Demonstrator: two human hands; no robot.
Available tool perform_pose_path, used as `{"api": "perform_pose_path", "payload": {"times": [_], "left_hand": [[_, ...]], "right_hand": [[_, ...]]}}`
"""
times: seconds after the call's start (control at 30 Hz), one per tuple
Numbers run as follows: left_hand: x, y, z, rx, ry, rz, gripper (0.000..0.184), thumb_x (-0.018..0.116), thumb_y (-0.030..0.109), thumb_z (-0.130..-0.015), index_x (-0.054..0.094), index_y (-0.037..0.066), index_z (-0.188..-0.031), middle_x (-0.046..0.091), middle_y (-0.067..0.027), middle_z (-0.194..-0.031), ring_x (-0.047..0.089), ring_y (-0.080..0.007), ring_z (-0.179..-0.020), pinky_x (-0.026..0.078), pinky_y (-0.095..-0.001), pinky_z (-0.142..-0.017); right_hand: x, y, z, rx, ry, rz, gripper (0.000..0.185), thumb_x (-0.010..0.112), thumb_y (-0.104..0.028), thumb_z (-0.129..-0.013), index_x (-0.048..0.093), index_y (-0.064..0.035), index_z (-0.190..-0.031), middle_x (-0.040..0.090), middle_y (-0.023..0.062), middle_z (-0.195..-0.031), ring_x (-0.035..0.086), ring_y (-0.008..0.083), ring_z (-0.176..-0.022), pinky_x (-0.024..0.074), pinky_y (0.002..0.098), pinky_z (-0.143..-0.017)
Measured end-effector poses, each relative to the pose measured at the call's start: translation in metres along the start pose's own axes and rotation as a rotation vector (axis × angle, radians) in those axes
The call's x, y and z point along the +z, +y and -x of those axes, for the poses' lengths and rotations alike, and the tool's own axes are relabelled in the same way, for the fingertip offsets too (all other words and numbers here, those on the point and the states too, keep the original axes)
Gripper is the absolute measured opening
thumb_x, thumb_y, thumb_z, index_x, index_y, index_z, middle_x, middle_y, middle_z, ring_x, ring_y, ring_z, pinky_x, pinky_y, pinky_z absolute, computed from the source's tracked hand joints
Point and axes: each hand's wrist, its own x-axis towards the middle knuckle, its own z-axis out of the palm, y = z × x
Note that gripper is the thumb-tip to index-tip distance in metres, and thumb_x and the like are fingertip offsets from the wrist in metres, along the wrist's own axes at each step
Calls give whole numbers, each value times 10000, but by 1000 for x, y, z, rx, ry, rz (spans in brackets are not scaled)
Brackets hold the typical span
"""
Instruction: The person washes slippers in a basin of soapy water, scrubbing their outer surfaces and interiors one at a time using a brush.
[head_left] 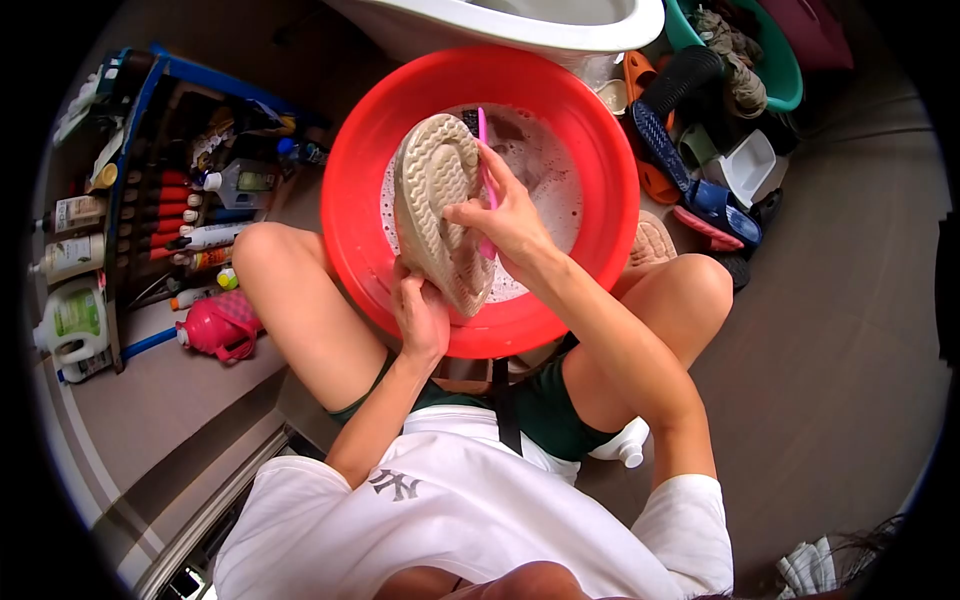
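A beige shoe (437, 190) is tilted up over a red basin (350, 215), its ridged sole turned toward the right. My left hand (420, 315) grips the shoe near its lower end, with the fingers partly hidden behind it. In my right hand (510, 215) is a pink-handled brush (484, 130), held close against the sole; its dark bristles show near the upper end. Foamy, cloudy water (550, 190) lies in the basin below both hands.
A white ceramic fixture (610, 35) stands behind the basin. On the left, a blue-edged rack (190, 70) holds several bottles, with a pink jug (222, 325) beside it. Sandals (720, 210) and a green tub of cloth (790, 80) lie to the right.
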Motion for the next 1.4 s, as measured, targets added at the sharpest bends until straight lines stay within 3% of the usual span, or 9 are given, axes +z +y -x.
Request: {"api": "perform_pose_path", "payload": {"times": [0.07, 0.37, 0.47, 0.67, 0.87, 1.07, 1.4], "left_hand": [[-1, 1, 1, 0, -14, 2, 266, 368, 171, -916, 465, 65, -1140, 485, -63, -1189, 447, -178, -1141, 341, -357, -999], [-6, -4, 1, 90, -18, -103, 234, 367, 149, -927, 468, 54, -1115, 494, -59, -1141, 461, -168, -1107, 350, -345, -986], [-13, -13, 1, 66, -34, -75, 252, 373, 169, -922, 470, 50, -1123, 497, -66, -1159, 469, -169, -1112, 359, -347, -980], [0, -1, 0, -144, -47, 109, 317, 362, 194, -918, 455, 80, -1198, 498, -71, -1216, 476, -190, -1142, 392, -372, -972], [7, 3, 2, -159, -27, 141, 370, 364, 212, -919, 433, 87, -1261, 476, -62, -1278, 468, -189, -1166, 385, -375, -983], [5, 1, 3, -124, -42, 114, 378, 372, 220, -931, 416, 87, -1282, 465, -59, -1296, 461, -183, -1177, 380, -373, -991], [1, -2, 3, -105, -34, 92, 379, 362, 200, -935, 397, 91, -1296, 456, -75, -1314, 464, -200, -1187, 378, -380, -995]], "right_hand": [[2, 0, 0, -28, -8, -4, 889, 673, 64, -698, 208, -33, -1450, 501, 102, -1254, 598, 85, -748, 408, 204, -441], [8, -3, 4, 142, 116, -99, 818, 626, 44, -701, 284, -112, -1428, 549, 57, -1042, 478, 79, -593, 358, 209, -424], [9, -3, 2, 149, 176, -91, 752, 585, 63, -664, 362, -41, -1374, 524, 101, -1200, 540, 187, -1040, 456, 286, -864], [6, 2, 0, 61, 159, -56, 715, 578, 54, -663, 393, -44, -1347, 523, 95, -1203, 533, 189, -1059, 452, 286, -884], [6, -5, 5, 12, 26, -35, 799, 634, 71, -695, 286, -31, -1406, 461, 107, -1279, 520, 182, -1083, 462, 275, -891], [5, 3, 3, -46, 18, -33, 840, 685, 67, -682, 274, -24, -1409, 433, 105, -1308, 484, 190, -1150, 406, 307, -985], [5, 4, 2, 43, -6, -54, 868, 668, 96, -681, 247, -54, -1426, 422, 99, -1315, 563, 162, -989, 464, 305, -898]]}}
